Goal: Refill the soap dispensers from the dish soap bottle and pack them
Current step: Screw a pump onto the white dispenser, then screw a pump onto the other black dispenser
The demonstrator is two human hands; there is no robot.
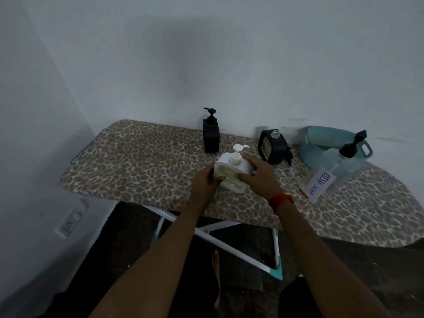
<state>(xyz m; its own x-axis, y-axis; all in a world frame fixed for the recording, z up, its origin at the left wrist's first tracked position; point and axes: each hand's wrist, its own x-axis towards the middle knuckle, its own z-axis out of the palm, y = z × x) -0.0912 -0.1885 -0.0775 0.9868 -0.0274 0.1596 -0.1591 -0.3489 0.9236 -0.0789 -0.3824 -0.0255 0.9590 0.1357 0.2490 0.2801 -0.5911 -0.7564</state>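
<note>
Ironing board (137,161) w/ leopard cover carries everything: blue basket (307,154) at R rear, clear dish soap bottle (321,182) lying tilted against its front, long axis running near edge to rear, black pump end up toward basket, label up. Mid-rear stands open-necked black dispenser (273,146); L of it by wall, pumped black dispenser (211,136), upright. White dispenser (231,175) front-centre, approx upright, long axis vertical, spout pointing R; L hand (205,182) fingers curled round its L side, R hand (257,177) fingers wrapped over its R shoulder, thumb on front face.
</note>
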